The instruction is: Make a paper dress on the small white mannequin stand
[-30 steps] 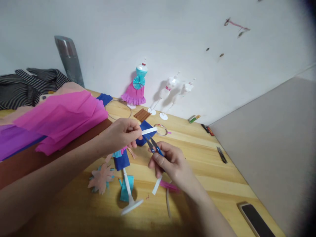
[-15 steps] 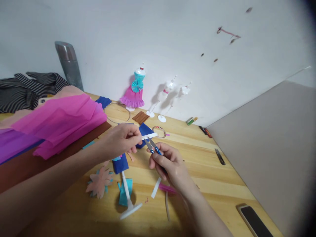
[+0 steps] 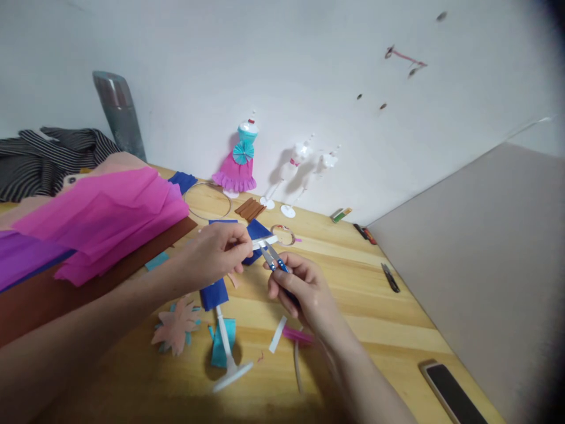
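Above the worktop, short of its back edge, the left hand pinches a white strip while the right hand grips thread snips, seemingly mid-cut, which calls for steady tension.

My left hand hides one end of the strip. The frame's edge cuts the phone, lower right, and the striped cloth, far left.
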A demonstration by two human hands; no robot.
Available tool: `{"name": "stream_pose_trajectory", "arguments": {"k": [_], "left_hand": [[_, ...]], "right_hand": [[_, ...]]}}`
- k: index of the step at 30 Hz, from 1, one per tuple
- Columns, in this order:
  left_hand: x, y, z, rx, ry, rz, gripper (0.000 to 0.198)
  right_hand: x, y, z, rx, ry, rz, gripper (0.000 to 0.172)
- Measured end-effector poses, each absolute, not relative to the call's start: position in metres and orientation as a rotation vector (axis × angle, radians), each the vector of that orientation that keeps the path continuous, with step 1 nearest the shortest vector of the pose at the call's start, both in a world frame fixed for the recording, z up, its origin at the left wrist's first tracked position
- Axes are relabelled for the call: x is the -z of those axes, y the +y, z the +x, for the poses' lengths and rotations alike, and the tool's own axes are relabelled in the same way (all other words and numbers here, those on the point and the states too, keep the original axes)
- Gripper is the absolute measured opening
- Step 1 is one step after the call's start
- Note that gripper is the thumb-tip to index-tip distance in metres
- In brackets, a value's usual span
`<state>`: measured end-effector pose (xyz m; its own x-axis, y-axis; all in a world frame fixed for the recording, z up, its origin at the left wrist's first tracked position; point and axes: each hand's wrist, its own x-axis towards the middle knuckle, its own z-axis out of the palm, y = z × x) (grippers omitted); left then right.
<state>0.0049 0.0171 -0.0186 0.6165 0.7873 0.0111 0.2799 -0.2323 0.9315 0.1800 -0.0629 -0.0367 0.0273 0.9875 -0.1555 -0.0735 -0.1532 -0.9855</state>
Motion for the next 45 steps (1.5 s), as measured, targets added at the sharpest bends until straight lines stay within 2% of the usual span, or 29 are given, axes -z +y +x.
{"name": "stream_pose_trajectory", "arguments": {"k": [7,25,34,37,45], "left_hand": [[0.019,0.018,0.004,-0.713,0.844,1.868,0.018],[0.014,0.013,0.007,-0.586,0.916,1.873,0.017],[0.013,0.013,0.011,-0.584,0.912,1.898,0.018],[0.015,0.013,0.011,-0.569,0.904,1.89,0.02],[0.02,0.014,0.008,-0.59,0.903,1.879,0.019]], "right_hand": [[0.035,-0.065,0.18,-1.344,-1.046,-1.265,0.016],[0.039,-0.066,0.175,-1.215,-1.07,-1.3,0.018],[0.053,-0.073,0.171,-1.162,-1.196,-1.239,0.044],[0.055,-0.073,0.169,-1.147,-1.212,-1.263,0.049],[0.056,-0.068,0.171,-1.204,-1.074,-1.212,0.04]]}}
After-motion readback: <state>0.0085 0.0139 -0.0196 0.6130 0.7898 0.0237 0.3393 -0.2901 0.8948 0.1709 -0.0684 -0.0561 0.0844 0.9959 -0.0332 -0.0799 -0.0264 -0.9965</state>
